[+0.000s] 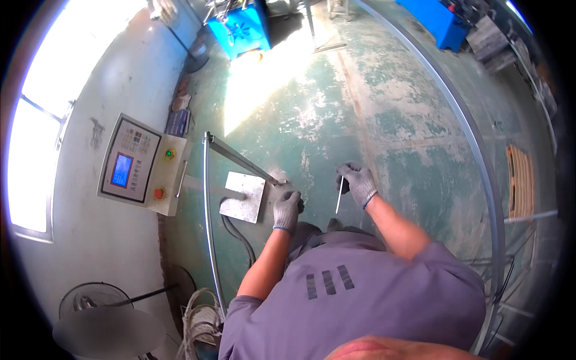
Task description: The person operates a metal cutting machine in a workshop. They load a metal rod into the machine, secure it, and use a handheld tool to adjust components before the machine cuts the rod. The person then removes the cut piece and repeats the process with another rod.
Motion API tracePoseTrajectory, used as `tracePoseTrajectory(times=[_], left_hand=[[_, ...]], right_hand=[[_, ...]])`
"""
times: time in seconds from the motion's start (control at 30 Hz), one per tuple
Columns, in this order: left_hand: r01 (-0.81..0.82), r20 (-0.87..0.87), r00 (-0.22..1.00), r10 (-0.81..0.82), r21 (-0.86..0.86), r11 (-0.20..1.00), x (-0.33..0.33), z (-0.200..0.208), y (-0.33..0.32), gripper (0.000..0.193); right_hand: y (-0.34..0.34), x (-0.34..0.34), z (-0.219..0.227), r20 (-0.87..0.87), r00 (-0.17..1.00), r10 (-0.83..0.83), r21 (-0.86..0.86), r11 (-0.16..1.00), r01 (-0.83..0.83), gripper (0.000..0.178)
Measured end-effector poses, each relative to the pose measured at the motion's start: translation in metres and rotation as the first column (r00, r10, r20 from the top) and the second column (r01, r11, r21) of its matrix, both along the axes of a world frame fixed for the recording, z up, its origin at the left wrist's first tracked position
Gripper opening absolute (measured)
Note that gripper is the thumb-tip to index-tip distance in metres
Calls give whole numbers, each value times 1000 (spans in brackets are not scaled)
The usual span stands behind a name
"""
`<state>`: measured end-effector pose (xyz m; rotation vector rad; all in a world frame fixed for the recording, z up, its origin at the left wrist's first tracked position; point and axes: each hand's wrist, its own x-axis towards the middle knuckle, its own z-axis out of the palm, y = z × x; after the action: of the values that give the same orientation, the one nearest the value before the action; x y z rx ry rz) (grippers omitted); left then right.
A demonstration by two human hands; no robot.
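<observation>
Both my hands wear grey knit work gloves with dark fingertips. My right hand is held out in front of me, its fingers closed on a thin pale rod that points down toward my body. To the left and a little nearer, my left hand has its fingers curled in. Whatever it may hold is hidden by the glove. Just beyond it, the end of a grey metal bar comes down beside a square metal base plate. The hands are apart from each other.
A control box with a blue screen and green and red buttons stands at left by the wall. Metal tubing curves along my right. Black cables run below the plate. Beyond are blue machines and a wooden stack. A fan stands lower left.
</observation>
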<state>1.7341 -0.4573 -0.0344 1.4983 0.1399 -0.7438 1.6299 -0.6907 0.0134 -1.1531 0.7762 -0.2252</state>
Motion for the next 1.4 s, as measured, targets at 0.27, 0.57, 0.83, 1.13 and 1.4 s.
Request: tracePoseTrajectory(times=[0.27,0.57,0.83,1.13,1.4], left_hand=[[-9,-100,995,6,-28,1000,186,-66,-111,23],[-260,-18,966,259,-104,960,466,-8,-198,22],[-578,-112,801,588,113,808,608,-54,-179,24],[-692,-12,718,696,102,715,761,-12,-171,24],[-875,28,457,889,194,444,860,-60,-60,24]], right_hand=[[-120,243,-1,34,992,120,-133,984,-115,29],[-326,400,-158,-346,938,-40,-433,893,-121,30],[-455,458,-300,-991,48,122,2,378,-926,67],[-404,940,-306,-950,247,191,-293,-273,-916,48],[-168,1285,-175,-386,567,728,-259,505,-824,20]])
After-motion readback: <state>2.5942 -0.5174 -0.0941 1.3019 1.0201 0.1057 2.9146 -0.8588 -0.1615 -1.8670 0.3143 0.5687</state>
